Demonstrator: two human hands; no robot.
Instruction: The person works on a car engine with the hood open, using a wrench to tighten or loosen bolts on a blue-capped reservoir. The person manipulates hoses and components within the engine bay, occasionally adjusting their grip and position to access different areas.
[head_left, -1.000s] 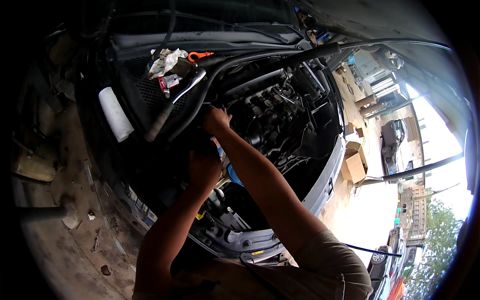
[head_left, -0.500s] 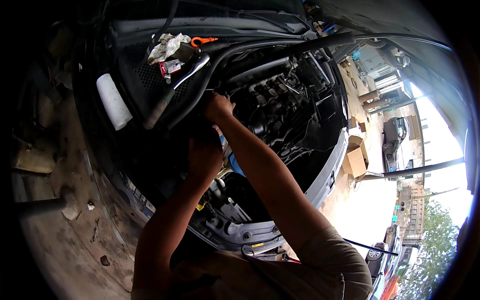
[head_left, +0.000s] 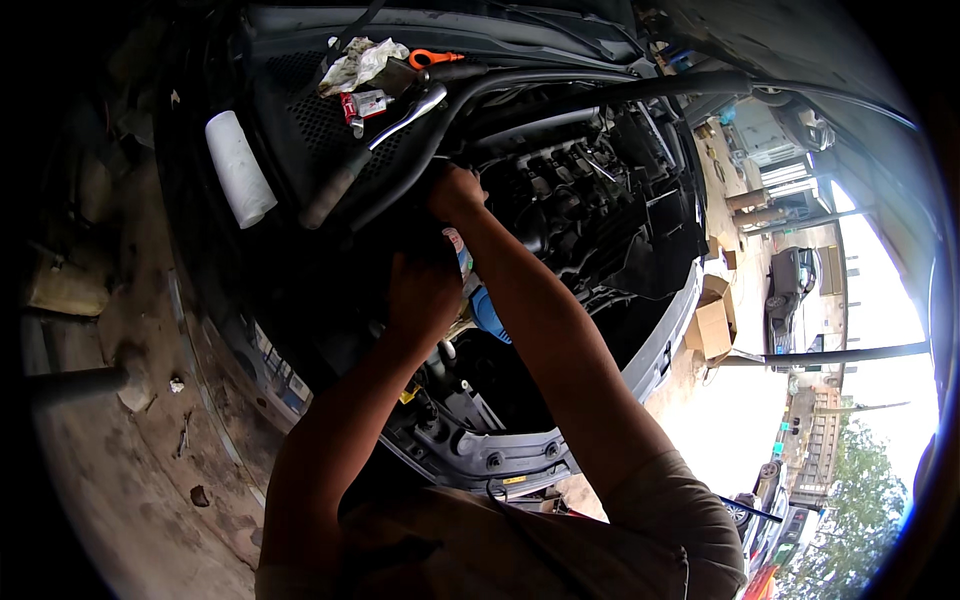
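Note:
Both my hands reach into the dark side of a car's engine bay [head_left: 575,195]. My right hand [head_left: 458,193] is by a thick black hose, its fingers curled closed; what they grip, if anything, is hidden. Nearer to me, my left hand [head_left: 425,295] is sunk in shadow and its fingers do not show. Between my forearms part of a round blue thing [head_left: 491,315] is visible, with a small printed label [head_left: 455,240] above it. Beyond the hands a ratchet-like tool [head_left: 408,117] with a shiny shaft and a dark grip lies on the black cowl.
A white paper roll [head_left: 240,170] lies at the left. On the cowl are a crumpled rag [head_left: 362,66], an orange-handled item [head_left: 432,58] and a small red-and-white box [head_left: 365,104]. The front body panel [head_left: 510,452] crosses before me. Cardboard boxes [head_left: 713,325] stand at the right.
The whole view has shifted slightly, so the tools and engine sit further right and a little higher. My hands stay at about the same spot in the engine bay.

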